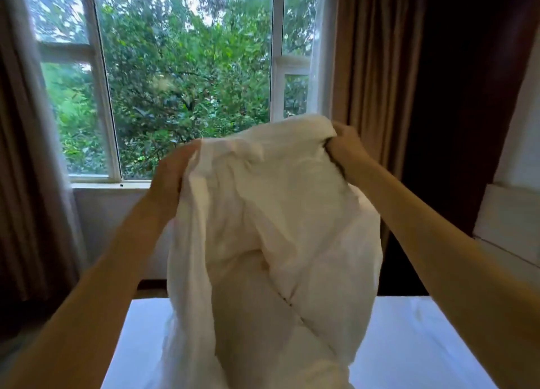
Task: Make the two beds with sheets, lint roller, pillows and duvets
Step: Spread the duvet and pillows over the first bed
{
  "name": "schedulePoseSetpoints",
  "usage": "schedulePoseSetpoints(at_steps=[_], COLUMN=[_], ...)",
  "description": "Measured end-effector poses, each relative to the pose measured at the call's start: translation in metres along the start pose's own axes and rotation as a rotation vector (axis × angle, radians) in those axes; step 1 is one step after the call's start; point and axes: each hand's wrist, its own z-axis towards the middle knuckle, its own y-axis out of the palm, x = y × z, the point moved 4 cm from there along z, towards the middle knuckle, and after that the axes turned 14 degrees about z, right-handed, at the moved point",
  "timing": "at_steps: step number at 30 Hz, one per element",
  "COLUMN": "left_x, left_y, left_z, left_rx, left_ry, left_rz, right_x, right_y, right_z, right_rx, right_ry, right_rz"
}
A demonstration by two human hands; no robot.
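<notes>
1. At the far left the left curtain (26, 155) hangs full height beside the window (181, 82), with green trees filling the glass.
2. The left hand (169, 172) is raised in front of the window sill. It is closed round the upper left edge of the duvet (271, 213). The cloth folds over its fingers, so I can see the back of the hand and little more, and that part is slightly blurred.
3. The duvet hangs between the two hands as a white, crumpled bulk. Its top edge is stretched from one hand to the other, higher on the right side. The rest drops straight down between the forearms and reaches the bed (409, 330) near the middle of its near edge.
4. The bed shows a smooth white sheet on either side of the hanging duvet. Its far edge runs across below the window.
5. The right hand (344, 146) is held a little higher than the left. It is balled into a tight fist on a bunched handful of the duvet's upper right corner, with the knuckles toward the window.
6. Behind that hand hangs the right curtain (368, 82), tan near the glass and darker further right.
7. At the far right edge are stacked white shapes (511, 213), too cropped for me to say what they are.
</notes>
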Motion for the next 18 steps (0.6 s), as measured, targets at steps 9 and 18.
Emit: schedulePoseSetpoints(at_steps=[9,18], left_x=[-0.09,-0.05], left_y=[0.112,0.074], left_z=[-0.026,-0.022], left_rx=[-0.308,0.254], left_ry=[0.082,-0.009], left_rz=[0.874,0.511], right_x=[0.044,0.195], right_y=[0.016,-0.08], right_z=[-0.069,-0.152], right_rx=[-0.482,-0.487], right_ry=[0.167,0.616], right_rz=[-0.105,-0.155])
